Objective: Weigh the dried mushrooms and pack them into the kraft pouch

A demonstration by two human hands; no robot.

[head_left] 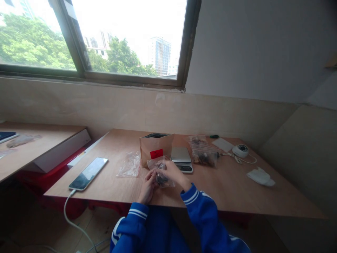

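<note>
Both hands meet at the near edge of a wooden table (226, 186). My left hand (147, 188) and my right hand (174, 173) are both closed on a small clear plastic bag (161, 173) with dark pieces inside. Just behind it stands a brown paper bag (156, 149) with a red label, its top open. To the right of the paper bag sits a small silver kitchen scale (181, 158). Blue sleeves with white stripes cover both arms.
An empty clear bag (129, 165) lies left of the paper bag. A phone (88, 173) with a white cable lies at the left. Filled clear bags (204, 153), a white round device (240, 150) and a crumpled tissue (260, 176) sit to the right. A second table (31, 149) stands left.
</note>
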